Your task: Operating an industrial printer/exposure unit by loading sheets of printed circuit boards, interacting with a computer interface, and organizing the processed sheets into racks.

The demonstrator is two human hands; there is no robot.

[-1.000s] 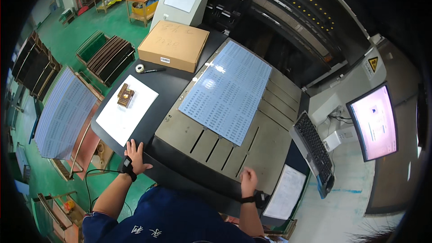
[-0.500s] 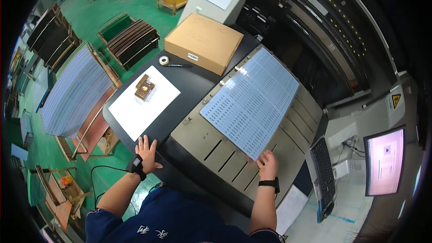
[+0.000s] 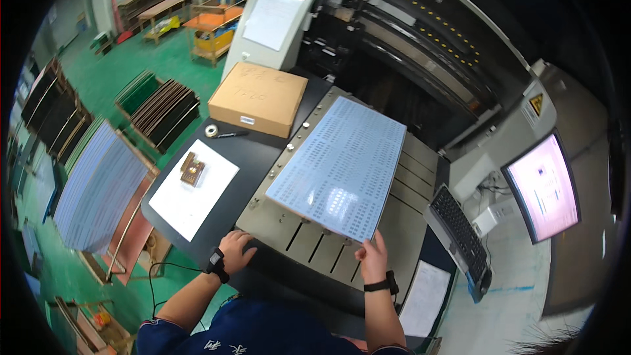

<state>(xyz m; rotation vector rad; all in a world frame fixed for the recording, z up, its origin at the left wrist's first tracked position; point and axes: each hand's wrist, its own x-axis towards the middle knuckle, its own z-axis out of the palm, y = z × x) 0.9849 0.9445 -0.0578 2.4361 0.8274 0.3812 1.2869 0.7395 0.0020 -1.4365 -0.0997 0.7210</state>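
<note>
A light blue rectangular circuit board panel (image 3: 342, 164), covered in rows of small dark marks, lies over the slotted metal machine bed (image 3: 309, 243). Its near edge appears raised a little off the bed. My right hand (image 3: 373, 260) pinches the panel's near right corner between thumb and fingers. Beside the bed's near left corner, my left hand (image 3: 235, 252) is over the dark table edge with its fingers stretched out, holding nothing. Each wrist wears a black band.
On the dark side table (image 3: 243, 177) are a cardboard box (image 3: 257, 98), a tape roll (image 3: 211, 131), a black pen (image 3: 231, 135) and a white sheet (image 3: 197, 204) with small brown boards (image 3: 192, 169). A keyboard (image 3: 458, 230) and monitor (image 3: 544, 187) stand right. Racked panels (image 3: 98, 190) stand left.
The view has shifted. My right hand has drawn up the panel's near edge, which tilts slightly. My left hand has moved from beside the white sheet toward the bed's near left corner.
</note>
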